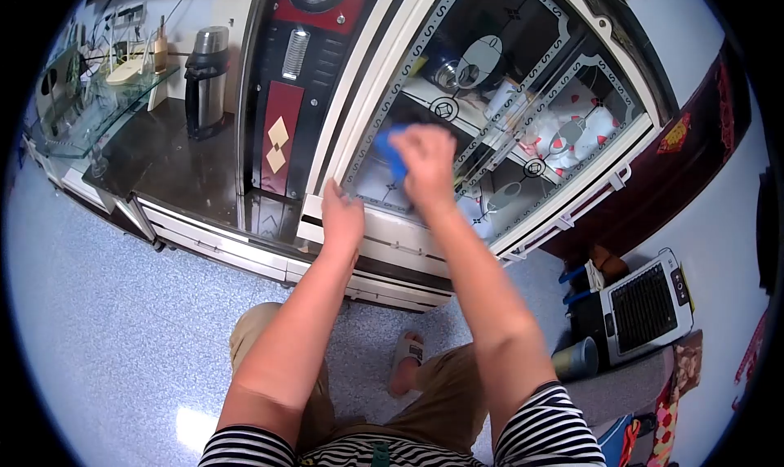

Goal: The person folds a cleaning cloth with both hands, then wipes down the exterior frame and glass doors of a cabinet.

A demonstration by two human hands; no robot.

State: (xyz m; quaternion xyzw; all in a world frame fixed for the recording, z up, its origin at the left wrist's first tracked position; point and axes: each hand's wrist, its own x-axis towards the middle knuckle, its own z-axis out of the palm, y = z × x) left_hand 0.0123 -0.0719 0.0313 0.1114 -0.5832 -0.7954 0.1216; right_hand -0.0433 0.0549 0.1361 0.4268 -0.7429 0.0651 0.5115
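Against the glass door point(457, 99) of a white-framed cabinet point(384, 75), my right hand point(426, 160) holds a blue cloth point(394, 150), its fingers bent around it and slightly blurred. The cloth lies at the lower left part of the patterned pane. Lower and to the left, my left hand point(342, 214) is at the cabinet's white lower frame; its fingertips are blurred, and whether they grip anything cannot be made out. Behind the glass stand dishes and a bag with red marks point(572, 132).
On the dark counter point(163, 169) at the left stands a steel jug point(208, 83), beside a glass shelf point(122, 111). White drawers point(220, 246) run below. A heater point(645, 303) and a bin point(576, 359) are at the right. My sandalled foot point(406, 361) is on the floor.
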